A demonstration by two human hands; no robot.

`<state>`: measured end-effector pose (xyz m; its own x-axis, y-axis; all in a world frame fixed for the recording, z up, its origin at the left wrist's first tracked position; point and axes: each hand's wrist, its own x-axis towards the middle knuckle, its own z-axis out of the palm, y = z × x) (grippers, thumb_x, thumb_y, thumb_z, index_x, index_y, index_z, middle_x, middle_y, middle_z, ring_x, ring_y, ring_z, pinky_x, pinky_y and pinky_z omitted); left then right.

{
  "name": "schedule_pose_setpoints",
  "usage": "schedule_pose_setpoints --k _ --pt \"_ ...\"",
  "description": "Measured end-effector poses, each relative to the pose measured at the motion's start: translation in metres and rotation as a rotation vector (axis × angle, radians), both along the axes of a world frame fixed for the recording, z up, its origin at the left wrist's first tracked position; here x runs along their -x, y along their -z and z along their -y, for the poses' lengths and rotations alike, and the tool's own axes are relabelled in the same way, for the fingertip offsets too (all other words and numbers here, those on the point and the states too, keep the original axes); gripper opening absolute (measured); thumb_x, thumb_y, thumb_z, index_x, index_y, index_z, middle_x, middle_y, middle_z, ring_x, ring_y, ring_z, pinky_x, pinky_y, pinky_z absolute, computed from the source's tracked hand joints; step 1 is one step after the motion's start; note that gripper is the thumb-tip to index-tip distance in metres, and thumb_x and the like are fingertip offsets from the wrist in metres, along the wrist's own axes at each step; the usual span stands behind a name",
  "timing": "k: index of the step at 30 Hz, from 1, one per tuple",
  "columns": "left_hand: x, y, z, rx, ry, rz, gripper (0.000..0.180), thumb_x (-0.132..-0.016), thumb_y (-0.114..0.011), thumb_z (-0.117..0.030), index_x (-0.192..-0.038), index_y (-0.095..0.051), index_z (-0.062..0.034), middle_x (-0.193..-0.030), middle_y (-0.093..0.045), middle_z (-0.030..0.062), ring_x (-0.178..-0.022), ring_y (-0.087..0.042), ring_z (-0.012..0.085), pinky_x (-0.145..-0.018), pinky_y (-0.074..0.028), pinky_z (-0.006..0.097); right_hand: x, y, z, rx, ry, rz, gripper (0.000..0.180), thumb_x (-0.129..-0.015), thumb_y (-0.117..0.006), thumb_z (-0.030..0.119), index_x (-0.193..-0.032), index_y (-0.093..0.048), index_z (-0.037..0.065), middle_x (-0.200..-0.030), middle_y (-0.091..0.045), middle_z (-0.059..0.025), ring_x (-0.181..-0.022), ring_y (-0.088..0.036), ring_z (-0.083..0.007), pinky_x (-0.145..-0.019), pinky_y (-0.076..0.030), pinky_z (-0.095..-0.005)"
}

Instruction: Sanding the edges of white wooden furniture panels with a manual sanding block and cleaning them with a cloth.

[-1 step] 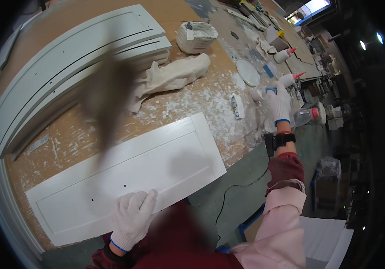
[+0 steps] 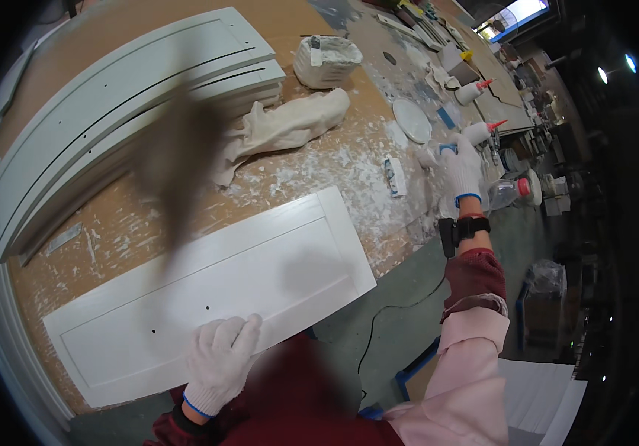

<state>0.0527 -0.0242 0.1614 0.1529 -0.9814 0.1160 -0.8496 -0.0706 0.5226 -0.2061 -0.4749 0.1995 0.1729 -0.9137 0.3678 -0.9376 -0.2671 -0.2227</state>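
Note:
A white door-like panel (image 2: 260,264) with a recessed centre and two small dark holes lies along the near side of the workbench. My left hand (image 2: 221,355), in a white knit glove, rests on its near edge, fingers lying on the surface. My right hand (image 2: 462,169), gloved too, reaches to the bench's right side. Its fingers are closed around a small blue piece (image 2: 448,149), mostly hidden by the glove. Beside that hand are a white glue bottle with a red tip (image 2: 476,133) and a clear plastic bottle with a red cap (image 2: 503,193).
Stacked white panels (image 2: 141,82) stand at the far left. A crumpled cream cloth (image 2: 297,123), a plastic-lined tub (image 2: 327,61), a round white lid (image 2: 412,121) and a small tube (image 2: 394,177) lie on the dust-marked bench (image 2: 297,178). A dark blur covers part of the left view.

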Motion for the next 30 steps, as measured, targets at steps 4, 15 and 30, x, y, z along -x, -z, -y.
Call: schedule_pose_setpoints --k 4,15,30 --pt "-0.001 0.000 0.001 0.006 -0.002 -0.002 0.064 -0.059 -0.084 -0.028 -0.117 -0.063 -0.0104 -0.099 -0.059 0.0026 -0.092 -0.055 0.0258 -0.081 -0.043 0.040 -0.008 0.006 0.012 -0.060 0.017 -0.075 0.033 -0.079 -0.063 0.020 -0.108 -0.063 0.007 -0.099 -0.067 -0.0223 -0.096 -0.063 -0.0406 -0.082 -0.048 -0.0465" --pt "-0.001 0.002 0.002 0.011 0.004 -0.009 0.067 -0.055 -0.085 -0.026 -0.117 -0.064 -0.0103 -0.098 -0.059 0.0023 -0.089 -0.056 0.0254 -0.077 -0.045 0.039 0.005 0.026 0.026 -0.104 -0.028 -0.056 0.028 -0.075 -0.066 0.019 -0.100 -0.068 0.006 -0.094 -0.069 -0.0206 -0.090 -0.066 -0.0372 -0.080 -0.051 -0.0412" --pt "0.000 0.004 0.002 0.037 0.011 -0.012 0.069 -0.054 -0.085 -0.025 -0.118 -0.063 -0.0109 -0.099 -0.058 0.0026 -0.088 -0.056 0.0262 -0.076 -0.045 0.039 0.040 0.015 0.047 -0.124 -0.076 0.298 0.031 -0.079 -0.070 0.019 -0.106 -0.067 0.003 -0.085 -0.066 -0.0086 -0.069 -0.061 -0.0154 -0.063 -0.049 -0.0310"
